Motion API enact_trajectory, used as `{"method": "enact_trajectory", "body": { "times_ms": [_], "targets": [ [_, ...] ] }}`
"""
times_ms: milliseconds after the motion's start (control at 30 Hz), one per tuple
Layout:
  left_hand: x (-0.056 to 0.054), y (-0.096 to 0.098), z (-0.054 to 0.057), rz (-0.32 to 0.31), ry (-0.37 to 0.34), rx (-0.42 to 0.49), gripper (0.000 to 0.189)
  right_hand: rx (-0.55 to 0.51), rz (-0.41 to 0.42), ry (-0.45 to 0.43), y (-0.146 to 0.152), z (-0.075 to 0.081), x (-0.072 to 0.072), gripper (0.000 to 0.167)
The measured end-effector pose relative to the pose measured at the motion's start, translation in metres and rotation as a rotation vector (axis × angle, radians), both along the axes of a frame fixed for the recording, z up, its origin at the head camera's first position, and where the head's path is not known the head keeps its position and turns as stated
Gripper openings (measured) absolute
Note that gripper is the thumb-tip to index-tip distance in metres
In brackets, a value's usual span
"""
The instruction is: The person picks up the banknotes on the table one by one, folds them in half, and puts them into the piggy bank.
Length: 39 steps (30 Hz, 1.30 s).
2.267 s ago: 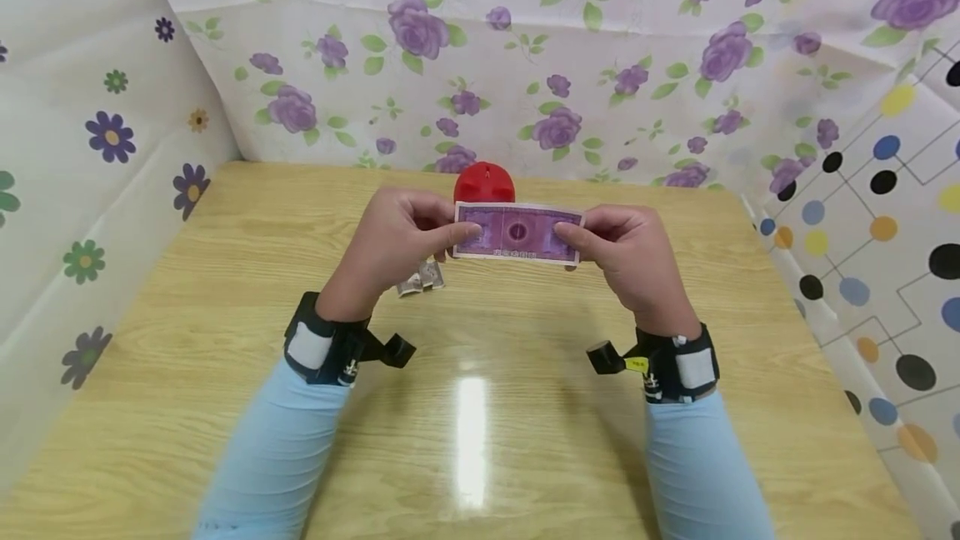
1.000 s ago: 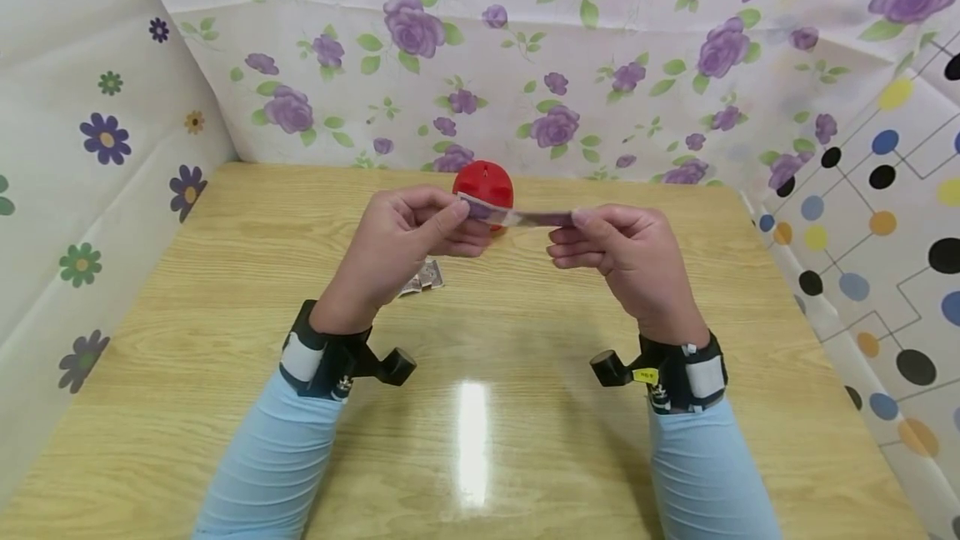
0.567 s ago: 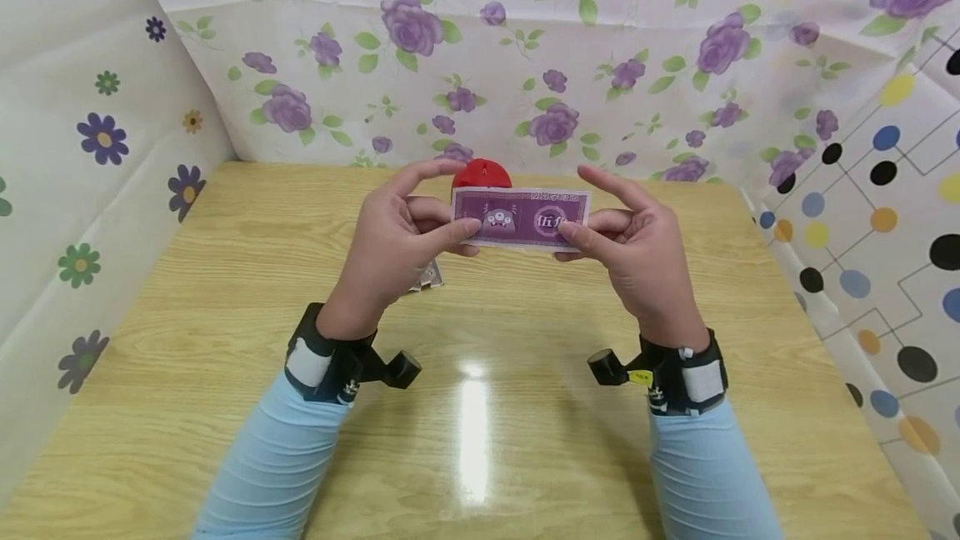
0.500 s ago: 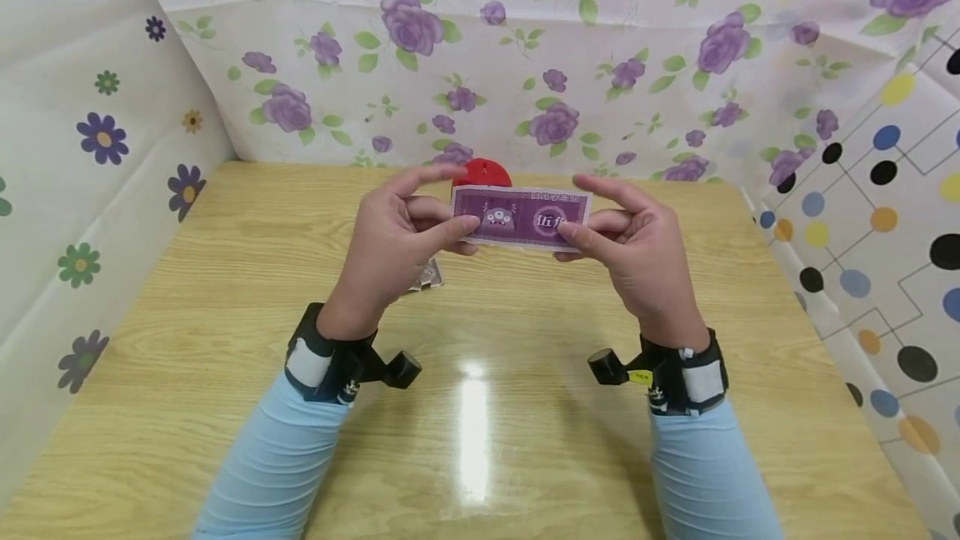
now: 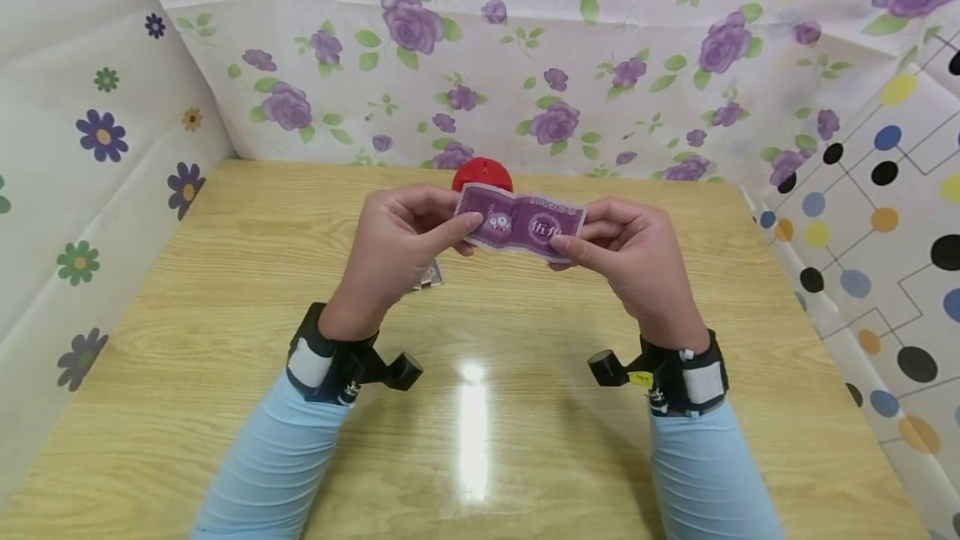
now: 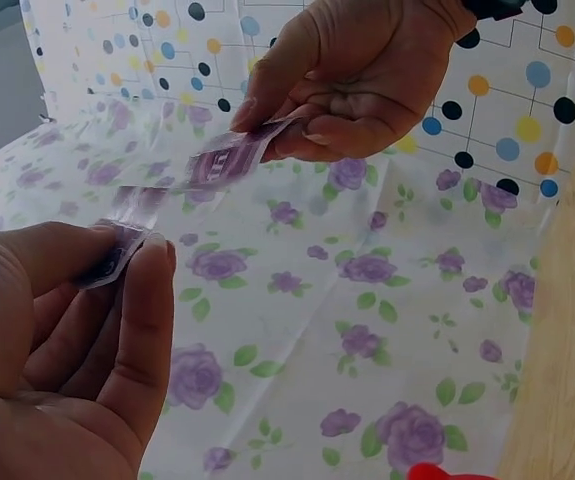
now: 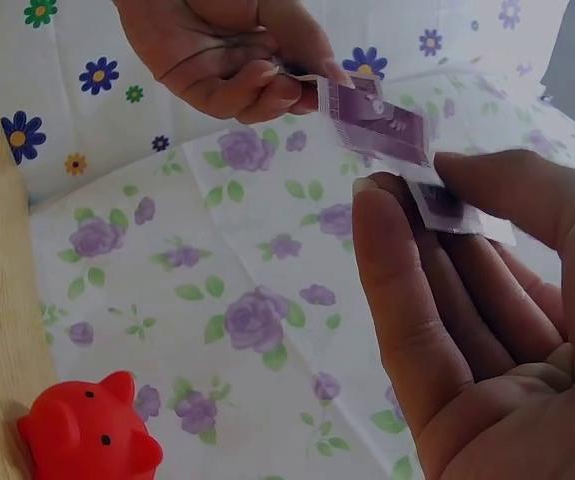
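A purple play banknote (image 5: 521, 222) with a white border, a small monster picture and printed characters is stretched between both hands above the table, creased at its middle. My left hand (image 5: 397, 244) pinches its left end between thumb and fingers. At the other end, my right hand (image 5: 637, 261) pinches it the same way, thumb on the near face. In the right wrist view the banknote (image 7: 382, 125) looks bent and slightly blurred. Behind the banknote stands a red piggy bank (image 5: 482, 173), partly hidden in the head view; its snout and eyes show in the right wrist view.
Small greyish folded paper pieces (image 5: 429, 277) lie on the wooden table (image 5: 300, 223), partly hidden behind the left hand. A purple-flowered sheet (image 5: 322, 90) hangs at the back, a dotted sheet (image 5: 862, 290) on the right and a daisy-patterned sheet (image 5: 82, 215) on the left.
The banknote was turned over from its plain-patterned face to the monster face. Since then both index fingers have come down from their raised position, and the note has become creased and tilted down rightward.
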State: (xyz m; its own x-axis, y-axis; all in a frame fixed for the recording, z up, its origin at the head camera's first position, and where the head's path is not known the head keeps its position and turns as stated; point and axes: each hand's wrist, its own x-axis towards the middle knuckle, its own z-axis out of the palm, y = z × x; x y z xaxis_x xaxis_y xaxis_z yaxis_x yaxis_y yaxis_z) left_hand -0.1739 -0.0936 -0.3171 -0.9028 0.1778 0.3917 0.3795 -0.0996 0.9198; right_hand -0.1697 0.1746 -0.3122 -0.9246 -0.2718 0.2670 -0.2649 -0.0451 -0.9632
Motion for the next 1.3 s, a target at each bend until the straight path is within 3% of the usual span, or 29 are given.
{"method": "enact_trajectory", "body": {
  "times_ms": [333,500,633,767,867,967,1133,1300],
  "targets": [
    [0.006,0.005,0.001,-0.068,-0.019,-0.091,0.009,0.127,0.011,0.027,-0.01,0.0,0.007,0.024],
    [0.008,0.006,0.002,-0.081,-0.025,-0.153,0.009,0.195,0.059,0.042,-0.014,0.0,0.01,0.025],
    [0.009,0.006,0.002,-0.077,-0.029,-0.164,0.009,0.222,0.093,0.057,-0.015,-0.001,0.011,0.026],
    [0.009,0.006,0.003,-0.085,-0.017,-0.149,0.012,0.211,0.064,0.088,-0.017,-0.003,0.011,0.028],
    [0.008,0.005,0.003,-0.095,0.008,-0.107,0.019,0.156,-0.005,0.098,-0.021,-0.006,0.01,0.029],
    [0.006,0.006,0.003,-0.092,0.011,-0.065,0.023,0.018,-0.081,0.085,-0.027,-0.01,0.009,0.029],
    [0.005,0.011,-0.001,-0.061,-0.055,-0.086,0.02,-0.214,-0.195,0.087,-0.041,-0.018,0.008,0.027],
    [0.008,0.014,-0.003,-0.041,-0.057,-0.096,0.012,-0.269,-0.241,0.108,-0.05,-0.022,0.009,0.025]
  ]
}}
